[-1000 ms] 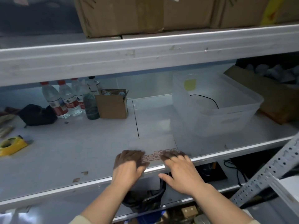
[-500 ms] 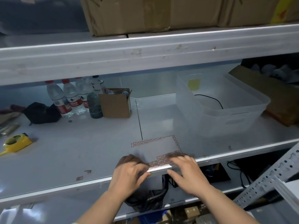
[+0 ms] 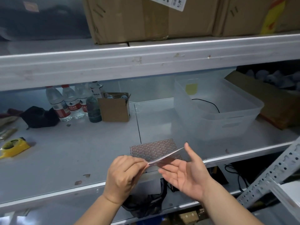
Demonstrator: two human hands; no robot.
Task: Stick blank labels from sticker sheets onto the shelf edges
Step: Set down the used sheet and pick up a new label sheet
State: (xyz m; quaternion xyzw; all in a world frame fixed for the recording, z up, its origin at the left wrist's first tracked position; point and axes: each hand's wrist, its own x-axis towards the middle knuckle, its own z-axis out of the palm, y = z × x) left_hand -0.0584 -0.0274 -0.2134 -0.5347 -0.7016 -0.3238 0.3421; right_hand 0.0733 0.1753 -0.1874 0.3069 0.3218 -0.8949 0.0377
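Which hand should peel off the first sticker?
Probably the right hand: it is open and holds nothing, its fingers beside the lifted sticker sheet. The left hand is busy pinching that sheet's corner.

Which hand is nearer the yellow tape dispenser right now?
Left. The left hand is to the right of the yellow tape dispenser; the right hand is farther right, beyond the left hand.

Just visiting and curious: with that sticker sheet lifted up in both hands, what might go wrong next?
The left hand pinches only one corner of the lifted sticker sheet, and the right hand is open beneath it, so the sheet could sag, bend or slip. It also hangs just above another sticker sheet lying on the shelf; any peeling labels might catch on that one.
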